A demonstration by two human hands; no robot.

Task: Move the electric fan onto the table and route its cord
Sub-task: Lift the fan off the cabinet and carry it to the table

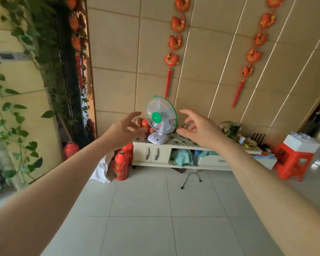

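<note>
A small white electric fan with a green hub and green-rimmed cage stands upright on a low white cabinet against the wall. Its thin white cord hangs off the cabinet's front down to the floor, where a dark plug end lies on the tiles. My left hand is stretched out at the fan's left, fingers spread, holding nothing. My right hand is raised at the fan's right, fingers spread and empty. Both hands are apart from the fan.
Red bottles stand on the floor left of the cabinet. A red plastic stool with a white box on it is at the right. Clutter covers the cabinet's right end. Hanging vines fill the left side. Pale floor tiles lie in front.
</note>
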